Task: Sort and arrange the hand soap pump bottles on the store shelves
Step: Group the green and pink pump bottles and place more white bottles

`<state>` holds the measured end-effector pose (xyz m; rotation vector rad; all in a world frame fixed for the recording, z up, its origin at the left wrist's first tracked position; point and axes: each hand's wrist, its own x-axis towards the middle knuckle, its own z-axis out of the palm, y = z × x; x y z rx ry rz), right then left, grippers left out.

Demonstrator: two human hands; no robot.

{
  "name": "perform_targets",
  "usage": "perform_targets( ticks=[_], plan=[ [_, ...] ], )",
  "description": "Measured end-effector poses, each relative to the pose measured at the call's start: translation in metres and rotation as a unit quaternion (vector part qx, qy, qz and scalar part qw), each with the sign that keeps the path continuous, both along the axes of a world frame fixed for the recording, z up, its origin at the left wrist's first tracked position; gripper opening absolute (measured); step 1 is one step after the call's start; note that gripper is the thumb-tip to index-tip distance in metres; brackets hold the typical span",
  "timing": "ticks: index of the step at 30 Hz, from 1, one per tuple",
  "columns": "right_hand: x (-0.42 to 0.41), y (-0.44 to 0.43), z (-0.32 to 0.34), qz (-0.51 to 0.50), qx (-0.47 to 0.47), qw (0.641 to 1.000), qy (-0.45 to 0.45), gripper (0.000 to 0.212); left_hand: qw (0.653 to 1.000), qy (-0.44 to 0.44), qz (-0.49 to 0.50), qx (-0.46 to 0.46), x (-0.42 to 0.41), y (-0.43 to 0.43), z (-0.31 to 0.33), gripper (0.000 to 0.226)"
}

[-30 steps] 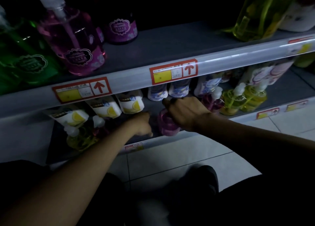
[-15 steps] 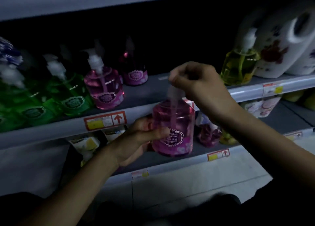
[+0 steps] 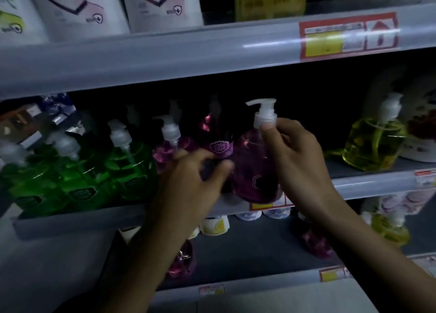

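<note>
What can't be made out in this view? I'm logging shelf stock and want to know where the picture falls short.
- Head view: price tag print, blurred.
- Pink bottle label and base, dark and partly behind the right hand.
- Left hand is motion-blurred; its contact with the bottle is unclear.
- Bottles behind the front row sit in shadow, uncountable.
- Green bottles run past the left edge.

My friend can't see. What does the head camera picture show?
Two bare hands set a pink soap pump bottle at the middle shelf edge: the right hand holds its neck, the left hand reaches beside it. Green bottles stand left, a yellow bottle right.
</note>
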<state>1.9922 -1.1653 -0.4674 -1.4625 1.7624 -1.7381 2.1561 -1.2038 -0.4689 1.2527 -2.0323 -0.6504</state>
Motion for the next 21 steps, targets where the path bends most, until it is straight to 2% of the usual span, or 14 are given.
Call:
perform_targets(
  ticks=[1,3,7,11,21],
  plan=[
    [0.0,-0.006,-0.003,-0.006,-0.005,1.0,0.007,0.026,0.992,-0.071,0.074,-0.078,0.007,-0.006,0.0,0.035],
    [0.002,-0.017,-0.007,-0.016,-0.01,1.0,0.025,0.024,0.976,-0.115,0.121,-0.137,0.016,-0.014,0.0,0.04],
    [0.006,-0.044,-0.017,-0.025,-0.017,0.999,0.045,0.022,0.973,-0.161,0.113,-0.121,0.02,-0.03,-0.007,0.055],
    [0.012,-0.064,-0.028,-0.026,-0.006,0.997,0.078,0.027,0.976,-0.157,0.102,-0.11,0.024,-0.032,-0.005,0.053],
    [0.034,-0.075,-0.038,0.033,-0.015,0.997,0.07,0.026,0.979,-0.149,0.084,-0.114,0.03,-0.026,-0.002,0.056]
  ],
)
